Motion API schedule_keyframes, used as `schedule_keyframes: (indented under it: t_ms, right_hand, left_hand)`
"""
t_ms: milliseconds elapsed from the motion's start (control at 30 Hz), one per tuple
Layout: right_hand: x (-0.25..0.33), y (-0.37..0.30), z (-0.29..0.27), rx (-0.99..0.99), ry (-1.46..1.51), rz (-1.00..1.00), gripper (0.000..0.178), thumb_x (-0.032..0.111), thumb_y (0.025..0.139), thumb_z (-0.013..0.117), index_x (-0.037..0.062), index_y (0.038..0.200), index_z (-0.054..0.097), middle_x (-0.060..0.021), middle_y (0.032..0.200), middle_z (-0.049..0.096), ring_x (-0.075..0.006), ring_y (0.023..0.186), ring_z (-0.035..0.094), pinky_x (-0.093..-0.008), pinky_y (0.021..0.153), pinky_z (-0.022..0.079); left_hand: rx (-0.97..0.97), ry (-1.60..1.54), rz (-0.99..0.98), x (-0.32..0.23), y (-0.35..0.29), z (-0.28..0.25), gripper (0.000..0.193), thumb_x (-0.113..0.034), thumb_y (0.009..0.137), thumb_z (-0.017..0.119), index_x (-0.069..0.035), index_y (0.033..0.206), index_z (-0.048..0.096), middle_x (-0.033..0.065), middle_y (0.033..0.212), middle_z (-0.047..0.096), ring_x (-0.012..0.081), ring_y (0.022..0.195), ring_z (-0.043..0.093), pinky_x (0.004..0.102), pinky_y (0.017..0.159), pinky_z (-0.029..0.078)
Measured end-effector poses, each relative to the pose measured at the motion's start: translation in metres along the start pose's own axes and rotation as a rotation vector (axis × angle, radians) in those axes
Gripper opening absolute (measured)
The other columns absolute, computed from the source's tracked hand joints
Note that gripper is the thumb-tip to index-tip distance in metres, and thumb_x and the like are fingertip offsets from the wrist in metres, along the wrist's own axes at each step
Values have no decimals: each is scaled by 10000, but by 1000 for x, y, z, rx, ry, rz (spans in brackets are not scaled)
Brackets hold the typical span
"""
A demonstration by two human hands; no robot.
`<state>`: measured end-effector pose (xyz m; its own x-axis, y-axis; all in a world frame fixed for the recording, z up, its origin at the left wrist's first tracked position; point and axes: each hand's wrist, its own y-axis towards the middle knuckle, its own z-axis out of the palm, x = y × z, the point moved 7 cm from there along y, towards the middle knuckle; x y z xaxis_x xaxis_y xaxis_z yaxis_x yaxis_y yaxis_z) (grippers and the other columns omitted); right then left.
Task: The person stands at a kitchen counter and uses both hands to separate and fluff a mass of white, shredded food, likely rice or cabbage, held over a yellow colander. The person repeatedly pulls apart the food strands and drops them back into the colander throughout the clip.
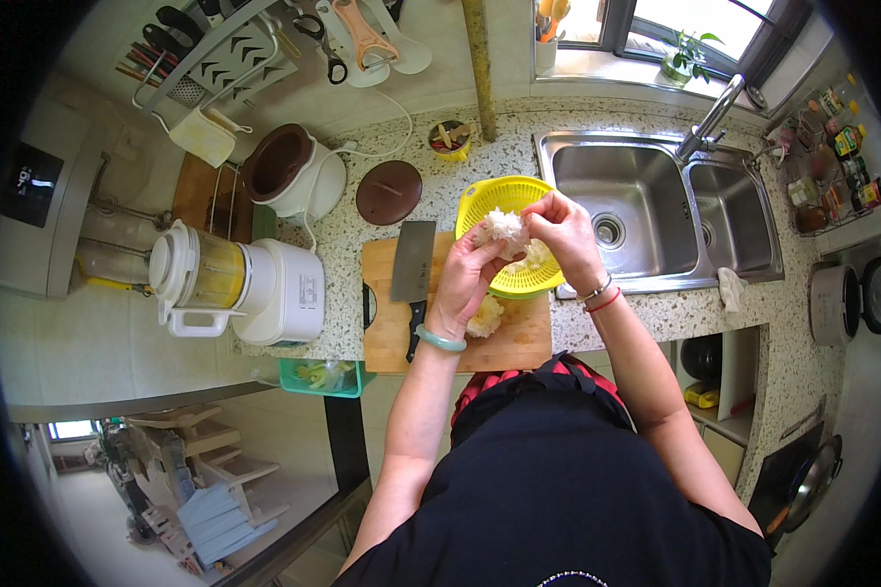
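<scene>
My left hand (464, 276) holds a frilly, pale clump of snow fungus (502, 226) above the near left part of a yellow colander (477, 201). The fingertips of my right hand (568, 233) are pinched at the clump's right side. More pale fungus (533, 256) lies in the colander, partly hidden by my hands. Another yellowish-white piece (485, 317) rests on the wooden cutting board (524, 338), right of my left wrist. A cleaver (414, 259) lies on the board's left half, its black handle toward me and close to my left wrist.
Left of the board stand a white blender (282, 291) and a white pot with a brown inside (315, 181). Its brown lid (389, 192) lies nearby. A small yellow cup (450, 142) sits behind the colander. To the right is a double steel sink (622, 176) with a faucet (712, 117).
</scene>
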<state>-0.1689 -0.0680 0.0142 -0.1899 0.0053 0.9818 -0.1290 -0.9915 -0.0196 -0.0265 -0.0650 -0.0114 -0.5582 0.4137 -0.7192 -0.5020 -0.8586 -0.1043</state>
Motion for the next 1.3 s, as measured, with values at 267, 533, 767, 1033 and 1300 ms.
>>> schedule_keyframes:
  t_ms: [267,533,767,1033,1300]
  right_hand:
    - [-2,4,-11,-28,-10,28,112,68,840,644,-26,900,639,-39,806,650,-93,744,630,-235,697,516]
    - [10,6,-9,-48,-347,-241,206,172,894,681,-22,959,695,-48,885,688,-86,796,616,-243,703,501]
    - [14,6,0,116,-258,-135,192,151,892,669,-27,965,677,-53,852,693,-92,776,623,-255,708,511]
    - [38,0,7,112,-584,-358,117,82,808,672,-12,872,649,-124,771,671,-198,696,664,-299,655,532]
    - [32,1,4,-25,-584,-343,113,71,792,677,-19,847,635,-129,756,671,-189,664,659,-295,644,534]
  left_hand:
    - [-15,-51,-7,-2,0,-2,345,-7,926,519,-19,1271,527,95,1186,617,214,1059,617,403,937,524]
    - [-47,-14,-2,-1,4,-6,341,-19,934,523,-21,1275,517,85,1173,613,202,1046,614,399,934,526]
    - [-56,-54,-3,-3,8,-3,329,-55,958,506,-29,1286,504,81,1193,598,192,1070,597,395,926,526]
    - [-49,36,2,-5,11,-1,302,-107,962,544,-37,1255,528,66,1164,616,171,1036,612,362,898,540]
    - [-22,-21,19,-1,13,-5,311,-81,957,547,-22,1262,525,78,1169,616,187,1049,614,375,927,531]
